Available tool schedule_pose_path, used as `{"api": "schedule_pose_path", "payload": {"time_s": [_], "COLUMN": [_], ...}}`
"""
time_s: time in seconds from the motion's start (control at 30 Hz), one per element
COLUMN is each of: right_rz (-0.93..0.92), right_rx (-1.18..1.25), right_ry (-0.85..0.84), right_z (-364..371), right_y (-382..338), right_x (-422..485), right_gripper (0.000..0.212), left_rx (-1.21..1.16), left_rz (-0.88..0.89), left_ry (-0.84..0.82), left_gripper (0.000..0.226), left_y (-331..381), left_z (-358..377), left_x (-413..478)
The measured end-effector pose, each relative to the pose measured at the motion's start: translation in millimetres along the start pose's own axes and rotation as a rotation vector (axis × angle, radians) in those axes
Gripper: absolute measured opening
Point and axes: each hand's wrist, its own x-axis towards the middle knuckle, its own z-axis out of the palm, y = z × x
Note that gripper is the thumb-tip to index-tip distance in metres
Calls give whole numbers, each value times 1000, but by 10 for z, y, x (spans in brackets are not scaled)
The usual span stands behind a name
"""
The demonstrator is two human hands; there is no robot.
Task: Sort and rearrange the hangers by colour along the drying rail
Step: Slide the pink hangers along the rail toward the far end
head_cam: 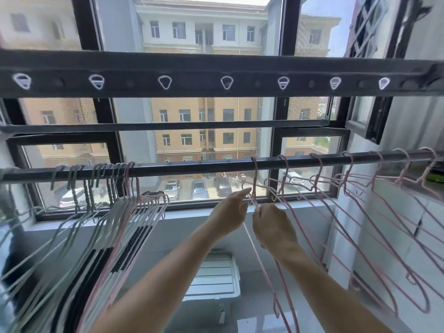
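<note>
The pink hanger (254, 181), hooked mid-rail (192, 165), is gripped below its neck by the curled right hand (272, 227), and the left hand (229, 212) is stretched to its wire with fingers straight. Its hook is best lifted clear of the rail, not dragged, and set beside the other pink hangers (360, 188), apart from the grey bunch (108, 212). Whether the left hand pinches cannot be told, since its thumb is hidden, and the grey bunch is blurred.
</note>
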Motion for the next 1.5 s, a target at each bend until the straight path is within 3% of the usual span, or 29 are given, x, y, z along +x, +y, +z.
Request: {"api": "schedule_pose_path", "payload": {"time_s": [0.57, 0.87, 0.93, 1.0, 1.13, 1.23, 1.37, 1.5], "right_rz": [5, -127, -148, -184, -234, -283, -317, -309], "right_rx": [-39, -262, -300, -333, -348, -329, -314, -260], "right_ry": [-17, 35, 55, 102, 233, 212, 113, 153], "right_z": [35, -195, -225, -252, -280, -240, -134, -155], "right_y": [28, 15, -3, -14, -21, -5, 101, 262], "right_x": [33, 22, 63, 104, 178, 273, 331, 356], "right_gripper": [32, 45, 43, 39, 50, 48, 18, 24], "left_rx": [-49, -50, 15, 54, 148, 317, 475, 454], "left_rz": [-39, -62, -79, -59, 187, 176, 127, 124], "left_ry": [23, 22, 83, 277, 661, 598, 491, 541], "left_gripper": [37, 36, 30, 24, 21, 27, 29, 24], "left_y": [219, 211, 240, 303, 414, 362, 289, 298], "left_z": [-88, -73, -103, -166, -385, -466, -424, -429], "left_x": [-20, 76, 97, 91, 139, 258, 293, 313]}}
